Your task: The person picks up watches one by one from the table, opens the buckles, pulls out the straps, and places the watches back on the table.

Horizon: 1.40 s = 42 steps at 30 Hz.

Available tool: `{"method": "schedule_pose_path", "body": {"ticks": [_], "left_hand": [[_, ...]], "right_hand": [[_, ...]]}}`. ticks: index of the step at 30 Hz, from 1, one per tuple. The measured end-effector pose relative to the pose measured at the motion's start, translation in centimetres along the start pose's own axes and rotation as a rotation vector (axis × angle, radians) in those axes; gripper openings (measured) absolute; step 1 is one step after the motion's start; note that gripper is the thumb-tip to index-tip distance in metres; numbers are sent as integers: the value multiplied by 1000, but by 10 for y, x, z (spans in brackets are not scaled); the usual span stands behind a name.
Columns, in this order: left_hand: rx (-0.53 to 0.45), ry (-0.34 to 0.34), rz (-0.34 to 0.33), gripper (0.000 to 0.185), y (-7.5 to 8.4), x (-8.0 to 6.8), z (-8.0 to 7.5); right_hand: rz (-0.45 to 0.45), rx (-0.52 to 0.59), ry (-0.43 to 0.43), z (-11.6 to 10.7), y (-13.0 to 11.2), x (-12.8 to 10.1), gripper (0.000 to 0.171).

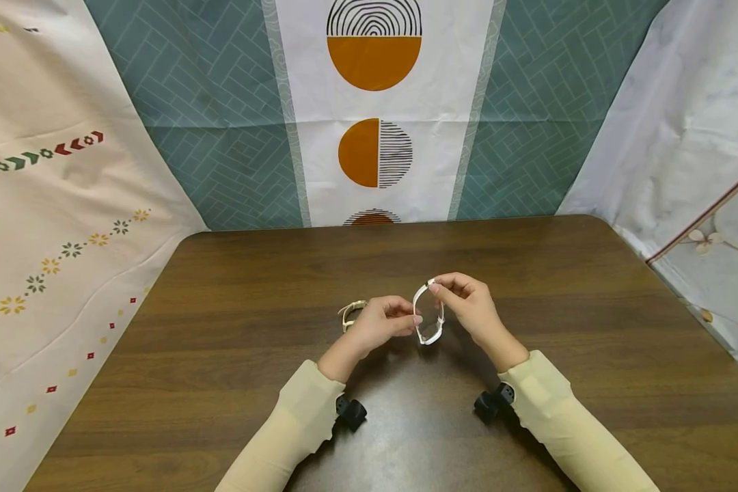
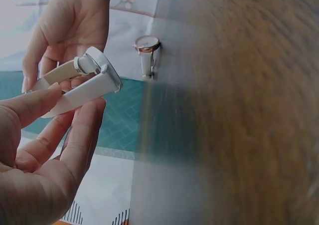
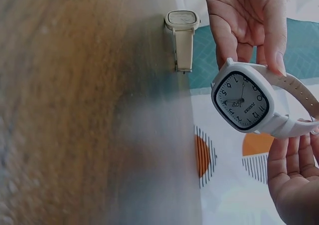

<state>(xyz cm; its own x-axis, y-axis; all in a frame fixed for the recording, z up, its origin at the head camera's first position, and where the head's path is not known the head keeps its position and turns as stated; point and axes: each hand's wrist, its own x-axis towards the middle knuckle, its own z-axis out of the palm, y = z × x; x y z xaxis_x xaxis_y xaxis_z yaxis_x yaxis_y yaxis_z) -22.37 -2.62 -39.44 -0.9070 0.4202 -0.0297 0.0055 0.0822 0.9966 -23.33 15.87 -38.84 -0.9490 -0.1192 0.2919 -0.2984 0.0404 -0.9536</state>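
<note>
A white wristwatch (image 1: 431, 339) with a squarish dial hangs in the air between both hands, its strap bent into a loop. My left hand (image 1: 384, 321) pinches one side of the strap between thumb and fingers, close to the case. At the top of the loop, my right hand (image 1: 467, 301) grips the strap's end part, where the two ends come together. Seen from the right wrist, the dial (image 3: 242, 101) faces that camera, and a row of holes runs along one strap half. The fastening is partly covered by the right fingers.
A cream wristwatch (image 3: 184, 45) stands on the brown wooden table (image 1: 252, 273), just left of my left hand. Another watch, rose-gold with a pale strap (image 2: 146, 63), stands beyond the right hand in the left wrist view. Patterned cloths (image 1: 234, 102) hang behind the table.
</note>
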Motion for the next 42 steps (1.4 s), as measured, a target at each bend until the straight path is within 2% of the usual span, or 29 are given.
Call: {"method": "schedule_pose_path", "body": {"ticks": [5, 11, 13, 16, 20, 25, 34, 38, 42], "left_hand": [[-7, 5, 3, 22, 2, -1, -2], [-14, 15, -6, 21, 2, -2, -4], [-19, 17, -9, 21, 2, -1, -5], [-24, 25, -8, 21, 1, -1, -6], [-38, 58, -16, 21, 1, 1, -6], [-56, 89, -50, 22, 3, 4, -7], [-80, 170, -161, 17, 10, 18, -15], [-49, 161, -207, 17, 12, 23, -17], [-12, 117, -281, 17, 12, 27, -18]], "right_hand": [[-9, 23, 7, -1, -2, 0, 21], [41, 93, 29, -5, -1, -2, 16], [51, 93, 43, -6, 0, -2, 14], [63, 72, 62, -8, 0, -3, 20], [100, 20, 108, -11, 1, -4, 31], [180, -70, 154, -12, 2, -1, 31], [287, -213, 74, -11, 1, 15, 30], [339, -298, 48, -11, 0, 20, 31], [368, -372, 1, -9, 1, 25, 30]]}}
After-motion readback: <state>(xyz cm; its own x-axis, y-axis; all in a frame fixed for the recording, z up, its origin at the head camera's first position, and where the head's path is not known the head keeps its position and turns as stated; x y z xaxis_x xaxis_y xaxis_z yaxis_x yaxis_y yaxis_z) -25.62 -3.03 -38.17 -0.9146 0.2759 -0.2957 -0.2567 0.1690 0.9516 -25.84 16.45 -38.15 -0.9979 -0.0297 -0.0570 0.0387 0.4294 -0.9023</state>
